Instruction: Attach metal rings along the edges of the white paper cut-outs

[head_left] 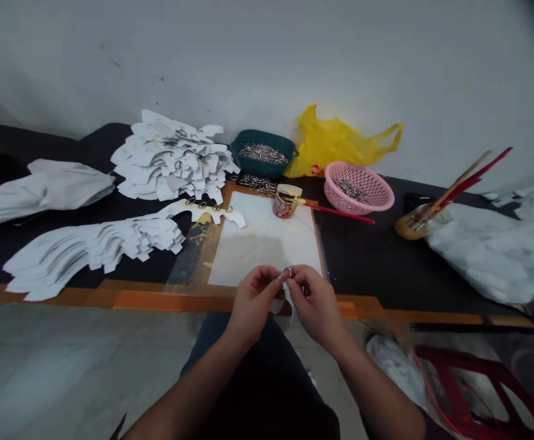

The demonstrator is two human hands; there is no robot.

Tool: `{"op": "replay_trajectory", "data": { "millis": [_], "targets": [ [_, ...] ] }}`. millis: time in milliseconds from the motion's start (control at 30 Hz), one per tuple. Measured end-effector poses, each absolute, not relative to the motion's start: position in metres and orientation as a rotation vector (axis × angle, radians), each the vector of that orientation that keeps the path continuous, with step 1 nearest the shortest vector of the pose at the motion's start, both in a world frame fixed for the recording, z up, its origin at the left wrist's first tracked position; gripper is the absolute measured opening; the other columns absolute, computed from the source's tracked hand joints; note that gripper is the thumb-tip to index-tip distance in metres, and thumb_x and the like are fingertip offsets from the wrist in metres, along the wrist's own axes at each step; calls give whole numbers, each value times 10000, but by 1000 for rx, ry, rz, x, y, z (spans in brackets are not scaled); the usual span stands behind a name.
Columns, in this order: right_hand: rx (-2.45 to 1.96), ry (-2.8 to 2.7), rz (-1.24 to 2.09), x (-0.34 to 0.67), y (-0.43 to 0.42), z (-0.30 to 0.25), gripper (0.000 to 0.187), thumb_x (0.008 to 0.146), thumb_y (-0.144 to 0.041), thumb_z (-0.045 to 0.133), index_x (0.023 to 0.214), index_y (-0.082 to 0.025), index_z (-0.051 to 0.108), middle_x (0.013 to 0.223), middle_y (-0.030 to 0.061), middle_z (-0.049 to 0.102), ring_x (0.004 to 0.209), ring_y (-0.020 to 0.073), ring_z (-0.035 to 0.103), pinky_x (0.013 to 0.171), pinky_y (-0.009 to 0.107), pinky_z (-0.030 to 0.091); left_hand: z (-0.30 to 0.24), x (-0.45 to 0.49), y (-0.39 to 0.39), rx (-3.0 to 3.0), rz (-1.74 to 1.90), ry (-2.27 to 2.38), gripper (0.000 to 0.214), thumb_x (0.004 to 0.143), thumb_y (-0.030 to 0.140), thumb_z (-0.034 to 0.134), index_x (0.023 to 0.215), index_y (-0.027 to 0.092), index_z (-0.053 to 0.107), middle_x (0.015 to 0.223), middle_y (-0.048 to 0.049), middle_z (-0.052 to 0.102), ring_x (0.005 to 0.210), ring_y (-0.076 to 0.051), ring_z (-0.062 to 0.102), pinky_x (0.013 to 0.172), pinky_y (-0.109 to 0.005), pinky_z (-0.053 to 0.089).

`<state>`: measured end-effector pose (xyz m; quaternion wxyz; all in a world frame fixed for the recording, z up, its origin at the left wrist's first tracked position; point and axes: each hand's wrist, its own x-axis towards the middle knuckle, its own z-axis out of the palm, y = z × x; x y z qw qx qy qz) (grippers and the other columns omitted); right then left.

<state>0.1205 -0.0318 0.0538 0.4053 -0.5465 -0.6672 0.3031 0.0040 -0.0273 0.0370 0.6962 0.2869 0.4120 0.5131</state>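
Note:
Close to the table's front edge, my left hand (254, 300) and my right hand (316, 303) meet with fingertips pinched together. Between them is a small metal ring (288, 271), with a strip of white material (290, 301) hanging below it. Fingers cover most of the strip. Beyond my hands lies a white sheet (257, 241) on the table. At its left a white cut-out piece (223, 214) carries several metal rings along a yellowish, glue-like band. An open tin (285, 205) stands on the sheet's far part, a red-handled brush (340, 212) lying beside it.
White cut pieces form a fanned stack (87, 247) and a heap (170, 159) at left. Metal rings fill a green basket (264, 137) and a pink basket (371, 183). Behind is a yellow bag (335, 140); rightward, a container with sticks (411, 226) and a white bag (491, 250).

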Motion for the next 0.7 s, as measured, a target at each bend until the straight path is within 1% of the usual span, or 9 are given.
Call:
{"op": "replay_trajectory", "data": {
  "millis": [100, 233, 300, 433, 533, 700],
  "targets": [
    [-1362, -1781, 720, 124, -32, 54, 144, 808, -145, 462, 679, -204, 433, 848, 34, 596, 734, 134, 553, 626, 242, 416, 39, -1, -27, 873, 1101, 991, 168, 722, 279, 614, 795, 155, 526, 715, 8, 565, 622, -90, 526, 579, -207, 424],
    [-1315, -1808, 693, 124, -32, 55, 138, 805, -125, 460, 695, -205, 432, 861, 37, 587, 789, 140, 553, 670, 248, 421, 40, -6, -29, 1157, 1162, 1179, 120, 747, 274, 581, 790, 161, 583, 731, -11, 606, 652, -113, 547, 606, -227, 425],
    [-1305, -1785, 685, 123, -32, 56, 140, 808, -130, 460, 693, -205, 435, 854, 35, 587, 790, 138, 557, 676, 248, 423, 40, -5, -29, 1100, 1201, 1194, 108, 738, 267, 586, 745, 159, 581, 677, -5, 596, 621, -112, 537, 590, -228, 418],
    [-1309, -1768, 746, 124, -32, 58, 139, 822, -157, 460, 694, -206, 443, 856, 29, 592, 773, 131, 560, 649, 237, 424, 40, -3, -27, 732, 1174, 1001, 143, 698, 264, 614, 685, 150, 529, 576, 24, 539, 522, -83, 481, 526, -205, 391],
    [-1294, -1813, 761, 127, -33, 60, 134, 819, -159, 465, 696, -206, 441, 859, 29, 590, 787, 133, 556, 668, 243, 424, 42, -5, -26, 758, 1111, 983, 170, 691, 287, 624, 705, 149, 527, 612, 16, 543, 542, -82, 483, 522, -198, 394],
    [-1319, -1882, 727, 129, -34, 62, 118, 819, -154, 463, 714, -206, 445, 869, 32, 586, 775, 133, 544, 668, 247, 415, 46, -13, -26, 1176, 1047, 1125, 169, 749, 332, 574, 792, 171, 543, 722, 0, 574, 629, -105, 520, 559, -213, 417]
  ]
}}
